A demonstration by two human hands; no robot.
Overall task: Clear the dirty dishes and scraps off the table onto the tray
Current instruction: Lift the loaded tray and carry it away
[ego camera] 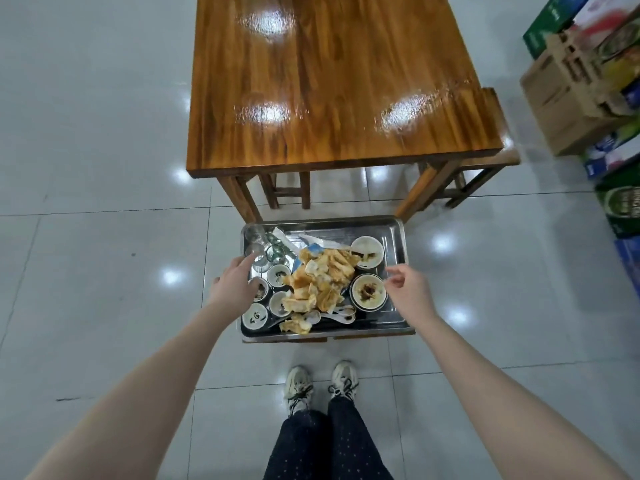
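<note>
Head view is taken from above, looking down on a wooden table (329, 81) whose glossy top is seen bare: no dishes or scraps are visible on it. A metal tray (394, 230) is found just in front of the table's near edge, apparently resting on a low wooden stool of which only an edge shows. The tray is loaded with small bowls (367, 292), clear glasses (258, 252), white spoons (341, 315), crumpled paper and a heap of yellowish scraps (320, 277).

The left hand (233, 284) is held over the tray's left side, fingers spread and loose near the glasses; nothing is gripped. The right hand (408, 287) is held over the right rim, thumb and forefinger close together, and no object is seen between them.

The clearing is judged essentially finished as far as shown; what appears left is lifting or carrying the tray, which is not yet grasped.

Cardboard boxes (571, 109) and printed cartons are stacked at the right. Their lettering is too blurred to be read; no brand can be recorded.
</note>
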